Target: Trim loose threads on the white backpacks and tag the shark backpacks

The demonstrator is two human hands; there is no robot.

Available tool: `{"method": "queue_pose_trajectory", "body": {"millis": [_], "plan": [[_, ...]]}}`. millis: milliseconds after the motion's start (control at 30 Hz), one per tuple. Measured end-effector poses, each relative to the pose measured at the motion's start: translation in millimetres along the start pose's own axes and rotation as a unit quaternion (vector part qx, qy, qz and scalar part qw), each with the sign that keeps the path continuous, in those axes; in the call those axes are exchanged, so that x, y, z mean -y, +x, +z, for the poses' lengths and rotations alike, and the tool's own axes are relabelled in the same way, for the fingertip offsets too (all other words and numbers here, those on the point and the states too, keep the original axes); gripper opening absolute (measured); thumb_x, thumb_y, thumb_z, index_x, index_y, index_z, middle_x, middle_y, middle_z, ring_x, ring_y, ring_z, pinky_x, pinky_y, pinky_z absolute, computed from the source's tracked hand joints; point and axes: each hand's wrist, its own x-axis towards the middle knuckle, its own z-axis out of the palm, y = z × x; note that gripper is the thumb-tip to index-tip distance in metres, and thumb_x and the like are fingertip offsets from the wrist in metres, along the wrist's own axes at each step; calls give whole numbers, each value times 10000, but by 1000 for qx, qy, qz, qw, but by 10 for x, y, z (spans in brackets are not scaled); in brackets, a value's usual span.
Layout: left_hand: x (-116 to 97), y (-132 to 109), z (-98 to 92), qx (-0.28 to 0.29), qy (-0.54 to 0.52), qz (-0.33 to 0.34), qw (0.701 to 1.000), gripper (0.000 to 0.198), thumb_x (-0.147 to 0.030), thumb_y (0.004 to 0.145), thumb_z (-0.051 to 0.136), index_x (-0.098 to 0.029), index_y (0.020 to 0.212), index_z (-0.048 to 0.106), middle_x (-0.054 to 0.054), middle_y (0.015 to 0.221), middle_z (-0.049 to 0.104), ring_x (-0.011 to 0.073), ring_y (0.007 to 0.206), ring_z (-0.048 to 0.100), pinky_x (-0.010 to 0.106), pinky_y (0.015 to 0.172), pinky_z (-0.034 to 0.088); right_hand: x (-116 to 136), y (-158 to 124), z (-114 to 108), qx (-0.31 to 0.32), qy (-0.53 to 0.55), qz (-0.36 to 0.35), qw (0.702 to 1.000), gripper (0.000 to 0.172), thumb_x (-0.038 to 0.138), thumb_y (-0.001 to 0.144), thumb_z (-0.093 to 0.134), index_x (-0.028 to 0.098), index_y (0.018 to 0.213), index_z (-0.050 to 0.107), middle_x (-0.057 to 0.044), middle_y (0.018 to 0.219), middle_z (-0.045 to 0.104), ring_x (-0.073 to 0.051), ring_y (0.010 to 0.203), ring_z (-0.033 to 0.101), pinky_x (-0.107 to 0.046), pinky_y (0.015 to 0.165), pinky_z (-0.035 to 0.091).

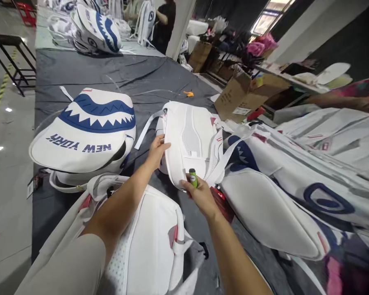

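A white backpack [199, 127] lies in front of me with its padded back and straps facing up. My left hand [158, 150] is closed on its left edge, thumb on top and the fingers partly hidden. In my right hand [199, 191] is a small green lighter [192, 178] with a dark top, pointing up. The thumb and fingers of that hand also touch the backpack's near edge. Nearer to me, under my left forearm, lies another white backpack [156, 233].
A white backpack with blue teeth and lettering [95, 123] stands on the left of the dark-covered table [110, 69]. More bags [273, 205] are piled at right. An orange tool [188, 94] and a cardboard box [240, 96] lie beyond. A person [165, 24] stands at the far end.
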Motion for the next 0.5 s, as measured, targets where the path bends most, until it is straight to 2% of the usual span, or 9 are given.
{"method": "queue_pose_trajectory", "body": {"millis": [133, 333, 400, 500], "plan": [[27, -20, 32, 21, 5, -8, 1000, 636, -204, 564, 724, -200, 1165, 515, 0, 856, 683, 179, 786, 652, 325, 804, 516, -14, 20, -10, -2, 21, 6, 1000, 483, 482, 625, 725, 138, 952, 632, 102, 475, 451, -90, 416, 378, -243, 423, 288], [21, -24, 97, -12, 35, 5, 999, 584, -233, 575, 727, -175, 1126, 541, 32, 885, 714, 202, 815, 672, 348, 832, 527, 1, 47, 32, -19, 51, 3, 999, 529, 507, 587, 764, 132, 942, 649, 99, 456, 446, -86, 390, 370, -238, 402, 293], [4, -51, 118, -13, 40, -1, 999, 525, -255, 563, 732, -159, 1055, 576, 50, 900, 723, 221, 836, 681, 364, 840, 534, -34, 56, 24, -75, 54, 0, 996, 583, 574, 625, 718, 135, 1001, 644, 82, 504, 491, -87, 392, 386, -240, 406, 317], [7, -61, 111, -17, 42, -8, 999, 460, -263, 529, 754, -149, 947, 601, 57, 896, 728, 243, 873, 686, 381, 875, 531, -169, 136, -90, -224, 29, 0, 974, 613, 640, 767, 546, 141, 1122, 577, 15, 699, 618, -94, 436, 451, -249, 443, 381]]}}
